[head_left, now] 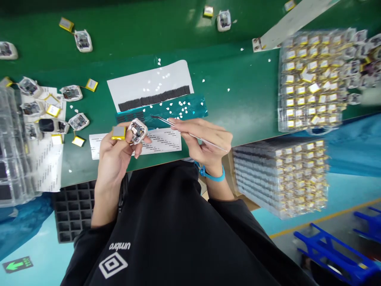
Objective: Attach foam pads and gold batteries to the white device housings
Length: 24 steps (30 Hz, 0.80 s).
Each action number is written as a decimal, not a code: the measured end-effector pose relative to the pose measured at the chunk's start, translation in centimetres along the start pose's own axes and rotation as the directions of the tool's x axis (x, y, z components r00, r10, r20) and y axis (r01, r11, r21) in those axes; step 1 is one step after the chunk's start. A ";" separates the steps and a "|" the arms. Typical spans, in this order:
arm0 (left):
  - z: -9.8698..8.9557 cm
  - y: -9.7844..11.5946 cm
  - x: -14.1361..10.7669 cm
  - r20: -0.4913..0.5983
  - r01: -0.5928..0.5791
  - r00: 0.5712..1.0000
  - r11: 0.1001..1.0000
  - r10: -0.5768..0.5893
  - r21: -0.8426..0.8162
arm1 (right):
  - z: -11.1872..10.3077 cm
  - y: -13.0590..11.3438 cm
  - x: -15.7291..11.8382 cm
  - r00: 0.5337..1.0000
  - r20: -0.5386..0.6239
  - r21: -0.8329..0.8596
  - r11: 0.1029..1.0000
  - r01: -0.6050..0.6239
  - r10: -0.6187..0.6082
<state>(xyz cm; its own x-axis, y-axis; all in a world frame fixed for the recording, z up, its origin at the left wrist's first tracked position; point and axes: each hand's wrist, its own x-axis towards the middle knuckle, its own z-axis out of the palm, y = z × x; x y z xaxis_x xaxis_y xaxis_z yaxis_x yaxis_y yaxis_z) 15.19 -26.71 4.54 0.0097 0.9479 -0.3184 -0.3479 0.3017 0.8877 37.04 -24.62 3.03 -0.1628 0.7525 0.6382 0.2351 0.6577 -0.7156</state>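
Observation:
My left hand (pixel 114 159) grips a small white smartwatch case (pixel 138 131), its circuit board facing up. A yellow-edged battery (pixel 119 132) joined to it lies across the fingers. In my right hand (pixel 206 139) a pair of metal tweezers (pixel 205 142) is pinched, its dark tip pointing left above a teal film strip (pixel 190 106). Whether anything sits at the tip is too small to tell. Dark foam strips (pixel 154 98) stand in a row along a white sheet (pixel 125 87) beyond the hands. Under the left hand lies printed backing paper (pixel 166 141).
Several open watch cases with batteries (pixel 71 93) lie at the left beside clear trays (pixel 13 159). A stack of filled trays (pixel 311 83) stands right, near a white metal post (pixel 291 26). Another tray stack (pixel 279 178) sits below the table edge. White paper dots are scattered about.

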 end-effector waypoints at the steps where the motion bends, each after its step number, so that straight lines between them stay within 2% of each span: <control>1: 0.1 -0.3 0.1 0.018 0.034 0.999 0.999 -0.033 -0.030 | -0.1 -0.2 0.0 1.000 -0.005 -0.010 1.000 0.018 -0.018; 5: 0.5 -0.9 -0.4 0.079 0.084 0.994 0.991 -0.076 -0.107 | -0.7 -0.9 -0.1 0.999 -0.023 -0.071 0.997 0.022 -0.023; 9: 0.9 -1.0 -0.7 0.146 0.097 0.986 0.990 -0.082 -0.099 | -0.9 -1.2 -0.2 0.999 -0.046 -0.086 0.996 0.009 -0.012; 13: 1.4 -1.1 -0.7 0.142 0.084 0.987 0.995 -0.075 -0.060 | -0.8 -1.1 -0.4 0.997 -0.072 -0.106 0.994 0.003 -0.010; 16: 1.8 -1.3 -0.6 0.091 0.072 0.994 0.995 -0.065 -0.072 | -1.0 -1.2 -0.6 0.997 -0.078 -0.088 0.996 0.016 -0.023; 20: 1.6 -1.6 -0.3 -0.016 0.013 1.000 1.000 -0.013 -0.012 | -1.8 -1.9 -0.6 0.998 0.056 -0.084 0.996 -0.008 0.013; 24: 1.0 -2.2 0.2 -0.159 -0.118 0.980 0.993 0.120 0.027 | -2.6 -3.0 -0.1 0.961 0.262 -0.094 0.989 0.113 -0.085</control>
<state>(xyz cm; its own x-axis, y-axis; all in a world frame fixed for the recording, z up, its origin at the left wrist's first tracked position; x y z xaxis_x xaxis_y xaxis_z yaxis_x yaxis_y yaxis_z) 16.89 -27.09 2.89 -0.1814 0.9490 -0.2580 -0.3214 0.1907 0.9275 38.82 -26.76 5.81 -0.4273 0.6763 0.6000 0.3043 0.7325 -0.6090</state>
